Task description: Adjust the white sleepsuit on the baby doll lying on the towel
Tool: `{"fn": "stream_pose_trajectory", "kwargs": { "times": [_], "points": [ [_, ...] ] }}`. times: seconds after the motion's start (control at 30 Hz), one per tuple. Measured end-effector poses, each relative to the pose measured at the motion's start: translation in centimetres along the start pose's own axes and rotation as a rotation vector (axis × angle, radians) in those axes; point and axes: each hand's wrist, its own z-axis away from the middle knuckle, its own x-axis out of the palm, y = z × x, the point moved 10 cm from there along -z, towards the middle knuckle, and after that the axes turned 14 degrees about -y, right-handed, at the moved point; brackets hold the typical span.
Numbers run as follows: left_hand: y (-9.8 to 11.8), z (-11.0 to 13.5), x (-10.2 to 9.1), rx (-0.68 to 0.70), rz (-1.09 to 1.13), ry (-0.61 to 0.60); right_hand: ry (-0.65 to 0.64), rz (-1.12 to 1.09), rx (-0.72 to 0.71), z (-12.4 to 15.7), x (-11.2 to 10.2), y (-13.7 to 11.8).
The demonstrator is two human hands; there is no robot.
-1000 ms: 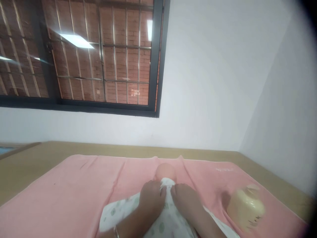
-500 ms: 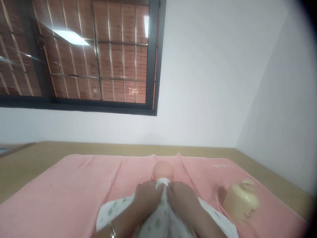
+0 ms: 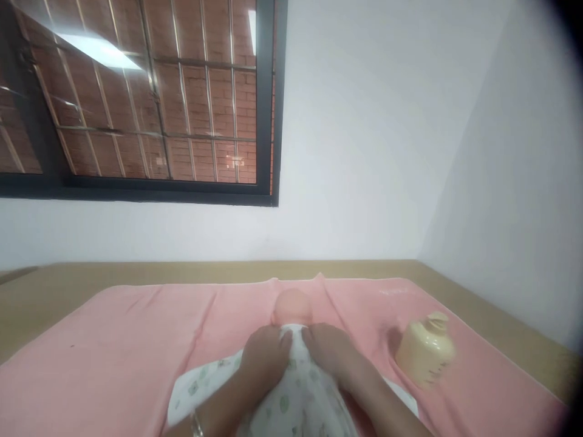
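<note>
A doll lies on a pink towel (image 3: 136, 340), its bare head (image 3: 293, 306) pointing away from me. A white cloth with small green prints (image 3: 296, 394) covers its body. My left hand (image 3: 263, 355) and my right hand (image 3: 331, 349) rest side by side on the cloth just below the doll's head, fingers curled and pressing into the fabric near its upper edge. A thin bracelet (image 3: 197, 425) sits on my left wrist.
A cream lotion bottle (image 3: 424, 352) lies on its side on the towel to the right of my hands. The towel covers a tan surface (image 3: 54, 291) set against white walls, under a barred window (image 3: 136, 97).
The view has swung slightly right and down, so everything sits further left in the frame. My hands stay on the cloth by the doll's neck, a little closer together.
</note>
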Motion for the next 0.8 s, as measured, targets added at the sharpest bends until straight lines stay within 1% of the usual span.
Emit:
{"fn": "stream_pose_trajectory", "kwargs": {
  "times": [0.07,0.1,0.2,0.27,0.33,0.43,0.47,0.53,0.67,0.8],
  "points": [
    [-0.1,-0.1,0.1,-0.006,0.002,-0.031,-0.005,-0.129,0.014,-0.3,0.1,1.0],
    [-0.2,-0.1,0.1,-0.007,0.001,-0.038,0.005,-0.128,0.034,-0.4,0.1,1.2],
    [-0.6,-0.3,0.2,-0.021,0.013,-0.06,0.105,0.037,0.097,0.0,-0.3,0.4],
    [-0.8,-0.4,0.4,-0.021,0.045,-0.078,0.163,0.048,0.129,0.4,-0.6,-0.1],
    [-0.9,-0.6,0.7,-0.006,0.077,-0.098,0.152,-0.05,0.144,0.5,-0.4,0.3],
    [-0.9,-0.7,0.9,0.014,0.1,-0.103,0.054,-0.201,0.108,-0.1,0.5,1.0],
    [-1.0,-0.8,1.0,0.018,0.103,-0.098,0.039,-0.226,0.097,-0.3,0.7,1.3],
    [-1.1,-0.9,1.1,0.022,0.108,-0.081,0.052,-0.231,0.117,-0.6,0.9,1.8],
    [-1.5,-1.1,1.2,-0.004,0.118,-0.036,0.134,-0.193,0.206,-1.0,1.0,2.8],
    [-1.7,-1.2,1.3,-0.024,0.128,-0.027,0.168,-0.205,0.222,-1.1,1.1,3.2]
  ]
}}
